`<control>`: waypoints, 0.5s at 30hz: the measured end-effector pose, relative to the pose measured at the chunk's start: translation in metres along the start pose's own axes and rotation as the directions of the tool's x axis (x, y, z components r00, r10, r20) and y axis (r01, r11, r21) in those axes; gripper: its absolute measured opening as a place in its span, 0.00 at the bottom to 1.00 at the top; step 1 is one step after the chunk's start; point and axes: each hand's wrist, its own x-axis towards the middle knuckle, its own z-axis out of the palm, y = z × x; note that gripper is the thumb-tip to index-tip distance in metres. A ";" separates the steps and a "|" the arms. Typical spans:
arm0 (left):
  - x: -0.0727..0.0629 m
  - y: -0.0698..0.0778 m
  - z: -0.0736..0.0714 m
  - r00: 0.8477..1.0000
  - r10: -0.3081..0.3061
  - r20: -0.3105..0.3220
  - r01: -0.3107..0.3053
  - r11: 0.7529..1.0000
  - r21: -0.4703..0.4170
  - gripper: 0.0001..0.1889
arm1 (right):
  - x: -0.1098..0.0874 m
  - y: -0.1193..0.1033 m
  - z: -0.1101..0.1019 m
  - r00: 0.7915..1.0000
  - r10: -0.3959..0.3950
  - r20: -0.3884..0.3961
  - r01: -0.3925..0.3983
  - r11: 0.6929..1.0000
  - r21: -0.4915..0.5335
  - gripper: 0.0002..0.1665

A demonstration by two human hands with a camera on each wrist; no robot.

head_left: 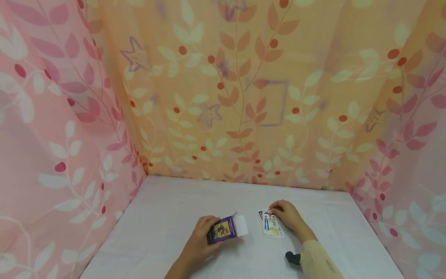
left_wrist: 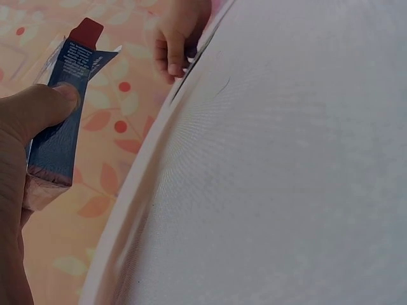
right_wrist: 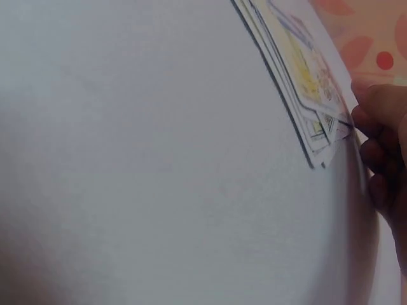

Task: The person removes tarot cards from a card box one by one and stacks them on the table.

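Observation:
My left hand [head_left: 202, 238] grips a purple card box [head_left: 223, 229] with a picture on its front. The box is held tilted above the table, its white end flap [head_left: 241, 226] standing open toward the right. In the left wrist view the thumb presses along the dark narrow side of the box [left_wrist: 60, 143]. A small, slightly fanned stack of playing cards [head_left: 270, 226] lies on the table to the right of the box. With curled fingers, my right hand [head_left: 287, 215] pinches the top card at its far right corner; the right wrist view shows the fingertips at the edge of the cards [right_wrist: 299, 70].
A small black object [head_left: 292, 257] is beside the right sleeve [head_left: 318, 259], near the front of the white-covered table [head_left: 167, 205]. Patterned curtains enclose the table, with an orange one [head_left: 240, 97] at the back and pink ones [head_left: 69, 116] at the sides.

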 end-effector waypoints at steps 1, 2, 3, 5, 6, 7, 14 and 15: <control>0.000 0.000 0.000 1.000 0.008 -0.003 -0.008 1.000 0.003 0.41 | -0.001 -0.001 0.000 1.000 0.003 -0.006 -0.003 1.000 0.003 0.05; 0.000 -0.001 0.001 1.000 0.017 -0.009 -0.017 1.000 0.006 0.41 | -0.003 -0.002 0.000 1.000 0.011 -0.012 -0.011 1.000 0.008 0.05; 0.000 -0.001 0.001 1.000 0.021 -0.011 -0.021 1.000 0.009 0.41 | -0.004 -0.003 0.000 1.000 0.016 -0.021 -0.016 1.000 0.009 0.05; 0.000 -0.002 0.001 1.000 0.026 -0.015 -0.026 1.000 0.010 0.42 | -0.006 -0.006 0.000 0.999 0.021 -0.037 -0.021 1.000 0.011 0.06; 0.000 -0.002 0.001 1.000 0.024 -0.015 -0.024 1.000 0.010 0.42 | -0.007 -0.007 0.000 0.998 0.030 -0.047 -0.029 0.999 0.015 0.06; 0.000 -0.002 0.001 1.000 0.022 -0.014 -0.022 1.000 0.008 0.41 | -0.009 -0.008 0.000 0.998 0.038 -0.057 -0.037 0.999 0.020 0.06; 0.000 -0.001 0.001 1.000 0.005 0.001 -0.005 1.000 -0.003 0.41 | -0.022 -0.018 0.000 0.990 0.097 -0.100 -0.089 0.993 0.076 0.10; 0.000 -0.001 0.001 1.000 -0.002 0.003 0.002 1.000 -0.002 0.41 | -0.024 -0.020 0.000 0.989 0.104 -0.110 -0.095 0.992 0.085 0.10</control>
